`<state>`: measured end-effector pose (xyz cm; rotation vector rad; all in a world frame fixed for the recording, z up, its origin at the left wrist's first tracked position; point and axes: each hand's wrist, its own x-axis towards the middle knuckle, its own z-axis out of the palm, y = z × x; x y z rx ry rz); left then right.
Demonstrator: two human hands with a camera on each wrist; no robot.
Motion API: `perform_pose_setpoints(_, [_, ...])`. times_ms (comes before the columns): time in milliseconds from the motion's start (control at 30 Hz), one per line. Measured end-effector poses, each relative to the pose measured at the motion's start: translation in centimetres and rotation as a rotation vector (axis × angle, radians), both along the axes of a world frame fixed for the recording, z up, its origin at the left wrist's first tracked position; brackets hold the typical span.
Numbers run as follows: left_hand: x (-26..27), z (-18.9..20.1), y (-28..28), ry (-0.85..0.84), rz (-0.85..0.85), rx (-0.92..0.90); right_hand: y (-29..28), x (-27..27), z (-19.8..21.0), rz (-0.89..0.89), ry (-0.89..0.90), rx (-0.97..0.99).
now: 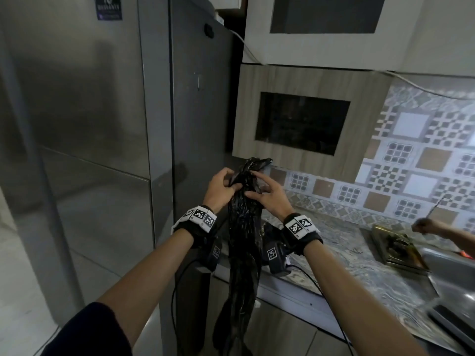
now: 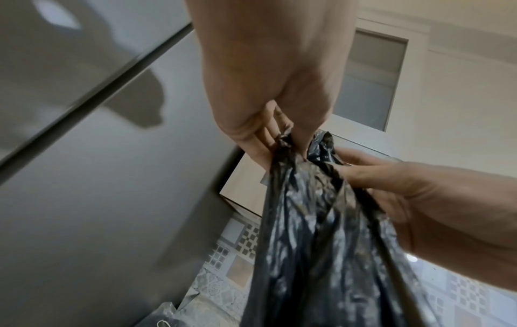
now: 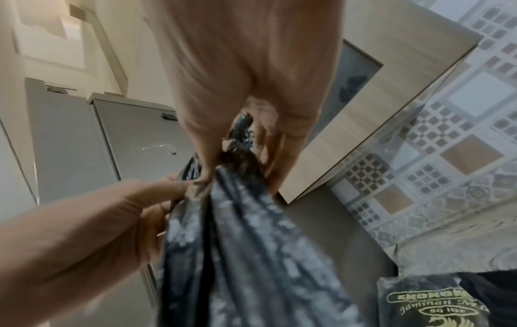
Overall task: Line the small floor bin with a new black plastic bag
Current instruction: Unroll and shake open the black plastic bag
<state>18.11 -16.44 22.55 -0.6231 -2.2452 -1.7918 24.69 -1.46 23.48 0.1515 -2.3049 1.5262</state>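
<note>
Crumpled black plastic bag [image 1: 244, 227], hanging long. Top bunched between left hand [image 1: 222, 187] and right hand [image 1: 267, 195]; fingers [image 2: 282, 124] of both pinch its gathered mouth.

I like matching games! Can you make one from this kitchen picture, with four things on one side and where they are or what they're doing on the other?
Things:
1. crumpled black plastic bag
2. tall grey metal fridge
3. left hand
4. patterned wall tiles

Places or states:
A. stands at the left of the kitchen
B. hangs down, still bunched up
C. cover the wall behind the counter
D. pinches the top of the bag

Pairs: 1-B, 2-A, 3-D, 4-C
</note>
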Motion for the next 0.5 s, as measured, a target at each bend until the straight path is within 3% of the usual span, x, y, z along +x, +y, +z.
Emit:
perform_pose_setpoints(267, [1.6, -0.1, 0.0, 0.059, 0.084, 0.005, 0.4, 0.0, -0.5, -0.132, 0.138, -0.086])
perform_pose_setpoints(500, [1.9, -0.2, -1.0, 0.121, 0.144, 0.000, 1.0, -0.7, -0.8, -0.131, 0.214, 0.009])
